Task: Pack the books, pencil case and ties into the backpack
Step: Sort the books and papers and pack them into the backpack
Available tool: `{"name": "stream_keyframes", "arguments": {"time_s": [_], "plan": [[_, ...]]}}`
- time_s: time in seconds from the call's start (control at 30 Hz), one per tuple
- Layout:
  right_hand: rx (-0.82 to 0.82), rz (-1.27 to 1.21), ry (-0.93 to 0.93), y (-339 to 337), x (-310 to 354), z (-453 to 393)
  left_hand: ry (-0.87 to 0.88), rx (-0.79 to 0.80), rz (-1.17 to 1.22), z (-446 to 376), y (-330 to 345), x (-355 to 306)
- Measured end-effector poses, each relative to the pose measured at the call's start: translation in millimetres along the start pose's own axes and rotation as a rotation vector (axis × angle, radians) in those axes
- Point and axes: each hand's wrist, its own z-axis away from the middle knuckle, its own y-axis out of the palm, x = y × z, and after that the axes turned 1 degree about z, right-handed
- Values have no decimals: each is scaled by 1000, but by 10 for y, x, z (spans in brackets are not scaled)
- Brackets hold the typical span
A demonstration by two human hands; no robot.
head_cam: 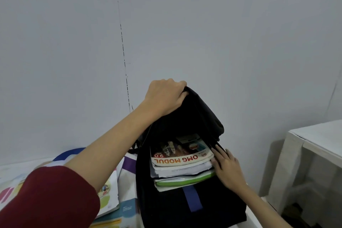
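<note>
Lower books [182, 176] hidden in bag [166, 207], titles unreadable. L hand [165, 96] fingertips hidden behind bag top. Bag bottom cut off.

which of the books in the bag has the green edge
The lower book in the backpack, under the white-edged ones. The top OMG MODUL book has a red and white cover.

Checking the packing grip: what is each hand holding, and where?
The left hand grips the black fabric backpack by its raised top edge. The right hand holds nothing; straight fingers press the stacked books inside.

Home room, plain wall [222, 33], schoolbooks [109, 196]
</note>
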Motion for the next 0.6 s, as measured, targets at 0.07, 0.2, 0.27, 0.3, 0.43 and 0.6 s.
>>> {"name": "stream_keyframes", "arguments": {"time_s": [0.07, 0.2, 0.27, 0.3, 0.43, 0.6], "plan": [[43, -16, 40, -2, -17, -2, -6, 2, 4, -13, 9, -22], [58, -78, 51, -47, 17, -71, 4, 7, 10, -33, 28, -98], [36, -70, 58, -64, 45, -66, 2, 1, 17, -39, 32, -110], [-3, -48, 53, -71, 77, -50, 0, -1, 20, -38, 30, -110], [-177, 68, -127, 73, 214, 21, -17, 5, 19, -21, 7, -103], [-165, 51, -74, 166, 289, -80, -26, 12, 6, -5, -17, -96]]}}
